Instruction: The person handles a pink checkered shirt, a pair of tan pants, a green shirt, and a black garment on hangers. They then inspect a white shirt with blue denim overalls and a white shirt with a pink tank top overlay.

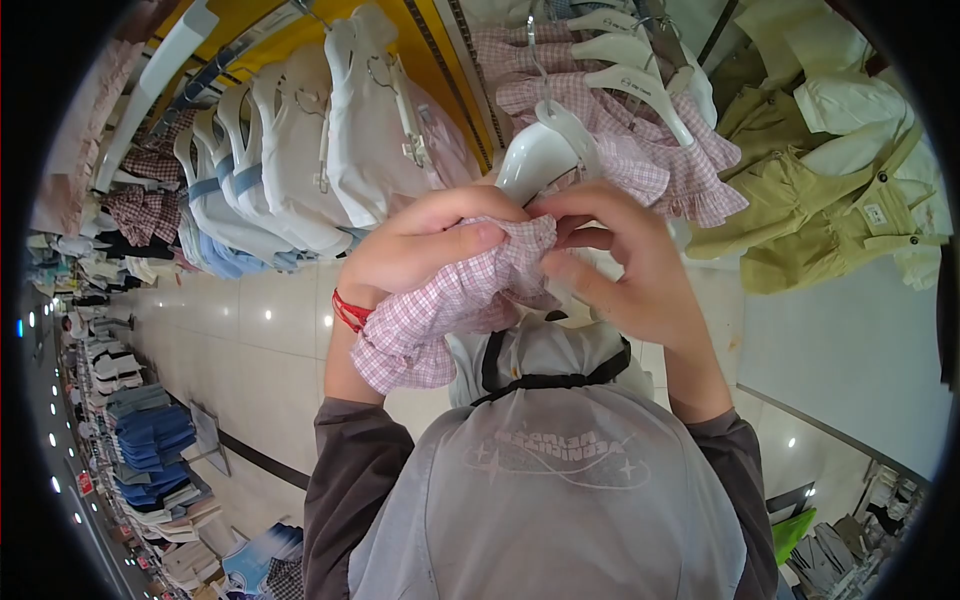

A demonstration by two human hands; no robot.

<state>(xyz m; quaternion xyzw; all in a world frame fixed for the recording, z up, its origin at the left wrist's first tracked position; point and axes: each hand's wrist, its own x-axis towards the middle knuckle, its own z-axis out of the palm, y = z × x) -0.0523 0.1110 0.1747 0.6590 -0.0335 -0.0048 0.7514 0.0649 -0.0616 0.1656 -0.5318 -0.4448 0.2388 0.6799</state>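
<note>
A pink-and-white checked child's garment (425, 315) is bunched up in front of me, its lower part draped over my left wrist. My left hand (425, 245) is closed around the bunched cloth, thumb lying on top. From the other side, my right hand (630, 265) has its fingers bent at the cloth's edge, pinching it; the exact contact is partly hidden. Just beyond both hands hangs a glossy white hanger (545, 155) with a metal hook. Some checked cloth shows beside this hanger, behind my fingers.
White tops (290, 150) hang on a rail at the left. More pink checked garments (705, 180) on white hangers are behind my right hand. Khaki overalls (860, 220) hang at the right. Folded jeans (155, 450) are stacked at the far left, across the tiled floor (220, 340).
</note>
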